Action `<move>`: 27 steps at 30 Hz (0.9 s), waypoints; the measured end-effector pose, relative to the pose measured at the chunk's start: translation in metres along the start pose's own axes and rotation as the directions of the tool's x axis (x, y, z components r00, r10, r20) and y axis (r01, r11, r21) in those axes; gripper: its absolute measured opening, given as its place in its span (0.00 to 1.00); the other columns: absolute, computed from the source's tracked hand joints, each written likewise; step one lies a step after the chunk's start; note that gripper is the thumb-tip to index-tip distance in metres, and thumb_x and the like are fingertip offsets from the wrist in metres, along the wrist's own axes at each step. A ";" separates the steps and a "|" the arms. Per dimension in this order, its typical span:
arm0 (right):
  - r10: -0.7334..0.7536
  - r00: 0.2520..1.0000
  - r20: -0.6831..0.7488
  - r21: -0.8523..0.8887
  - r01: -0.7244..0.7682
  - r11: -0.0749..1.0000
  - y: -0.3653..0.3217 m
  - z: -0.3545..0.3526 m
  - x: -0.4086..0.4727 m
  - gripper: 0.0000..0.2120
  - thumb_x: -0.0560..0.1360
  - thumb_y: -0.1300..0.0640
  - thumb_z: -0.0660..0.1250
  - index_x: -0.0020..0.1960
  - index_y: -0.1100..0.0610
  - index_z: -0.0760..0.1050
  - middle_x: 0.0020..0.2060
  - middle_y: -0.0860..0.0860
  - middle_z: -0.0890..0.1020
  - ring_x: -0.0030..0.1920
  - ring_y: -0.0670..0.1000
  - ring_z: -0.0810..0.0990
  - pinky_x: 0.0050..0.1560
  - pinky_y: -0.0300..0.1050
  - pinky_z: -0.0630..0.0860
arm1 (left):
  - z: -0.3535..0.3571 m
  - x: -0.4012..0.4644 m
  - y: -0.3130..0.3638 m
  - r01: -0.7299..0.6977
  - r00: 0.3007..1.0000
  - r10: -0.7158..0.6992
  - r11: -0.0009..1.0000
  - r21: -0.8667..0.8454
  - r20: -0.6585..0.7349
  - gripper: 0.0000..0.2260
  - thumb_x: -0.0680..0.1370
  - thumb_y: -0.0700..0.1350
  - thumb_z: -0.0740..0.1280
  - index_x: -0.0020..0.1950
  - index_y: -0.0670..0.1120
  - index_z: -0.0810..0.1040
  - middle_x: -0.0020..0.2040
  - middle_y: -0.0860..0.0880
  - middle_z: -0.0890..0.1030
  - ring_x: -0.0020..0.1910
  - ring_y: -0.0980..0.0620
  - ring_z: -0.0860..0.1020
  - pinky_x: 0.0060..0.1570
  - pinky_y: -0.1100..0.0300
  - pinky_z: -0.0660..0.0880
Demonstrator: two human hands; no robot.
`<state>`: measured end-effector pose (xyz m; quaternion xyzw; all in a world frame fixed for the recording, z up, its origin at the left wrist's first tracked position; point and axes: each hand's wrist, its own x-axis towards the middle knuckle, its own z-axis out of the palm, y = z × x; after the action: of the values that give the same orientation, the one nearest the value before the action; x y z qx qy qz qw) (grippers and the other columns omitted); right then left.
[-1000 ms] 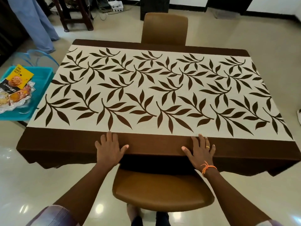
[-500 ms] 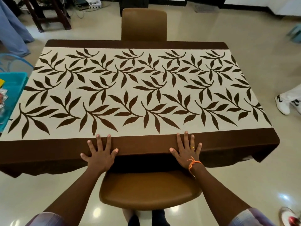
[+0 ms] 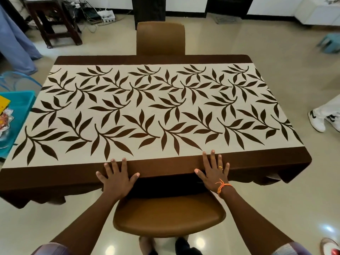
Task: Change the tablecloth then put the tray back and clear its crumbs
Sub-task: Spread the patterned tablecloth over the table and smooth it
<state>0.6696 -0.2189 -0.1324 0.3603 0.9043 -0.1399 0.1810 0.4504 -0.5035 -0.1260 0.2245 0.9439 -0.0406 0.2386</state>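
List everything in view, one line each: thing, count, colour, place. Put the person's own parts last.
tablecloth: 1, cream with brown leaves and brown border, spread over the table
chairs: 2, brown, one at the far side, one at the near side
tray: 1, turquoise, left of the table, holding snack packets
wooden stool: 1, dark brown, far left
small stool: 1, light blue, far right
power strip: 1, white, floor by the far wall
bystander's shoes: 2, white, right edge
left hand: 1, flat on the brown border, fingers spread
right hand: 1, flat on the border, orange wrist thread
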 end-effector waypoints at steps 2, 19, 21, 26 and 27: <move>0.038 0.999 -0.028 0.029 -0.037 0.999 0.010 -0.002 -0.003 0.38 0.75 0.29 0.43 0.77 0.45 0.34 0.77 0.54 0.35 0.76 0.62 0.36 0.70 0.70 0.38 | -0.004 -0.001 0.010 -0.041 0.999 0.041 0.999 0.011 -0.002 0.40 0.74 0.73 0.46 0.80 0.52 0.43 0.80 0.41 0.45 0.77 0.34 0.44 0.69 0.30 0.44; -0.124 0.970 -0.211 0.126 0.152 0.980 0.190 -0.055 0.012 0.22 0.77 0.43 0.61 0.67 0.52 0.69 0.65 0.54 0.72 0.67 0.57 0.69 0.66 0.60 0.68 | -0.002 -0.075 0.226 0.089 0.996 -0.077 0.959 -0.270 0.053 0.19 0.80 0.58 0.60 0.66 0.49 0.70 0.66 0.48 0.74 0.68 0.46 0.71 0.72 0.34 0.55; -0.137 0.967 -0.216 0.112 0.164 0.980 0.208 -0.066 0.019 0.19 0.77 0.45 0.62 0.65 0.52 0.71 0.63 0.53 0.73 0.64 0.56 0.71 0.64 0.58 0.69 | 0.002 -0.081 0.255 0.059 0.998 -0.053 0.946 -0.319 0.028 0.17 0.80 0.56 0.60 0.65 0.49 0.71 0.63 0.49 0.74 0.66 0.47 0.72 0.72 0.36 0.56; -0.128 0.963 -0.237 0.193 0.176 0.965 0.237 -0.088 0.043 0.13 0.77 0.48 0.63 0.59 0.52 0.75 0.56 0.51 0.78 0.58 0.54 0.76 0.59 0.55 0.73 | 0.007 -0.072 0.306 -0.077 0.992 0.027 0.902 -0.426 -0.122 0.11 0.79 0.54 0.63 0.58 0.50 0.74 0.54 0.52 0.76 0.55 0.51 0.76 0.59 0.50 0.75; -0.109 0.963 -0.245 0.228 0.166 0.959 0.243 -0.090 0.047 0.13 0.77 0.48 0.64 0.58 0.52 0.76 0.54 0.51 0.79 0.57 0.54 0.76 0.58 0.55 0.74 | 0.005 -0.068 0.316 -0.104 0.987 0.041 0.897 -0.429 -0.153 0.10 0.79 0.53 0.63 0.56 0.50 0.74 0.53 0.52 0.76 0.54 0.52 0.76 0.57 0.53 0.76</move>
<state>0.7885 0.0145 -0.1015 0.3296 0.9178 -0.2206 0.0189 0.6456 -0.2489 -0.0890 0.2026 0.9345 0.1963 0.2172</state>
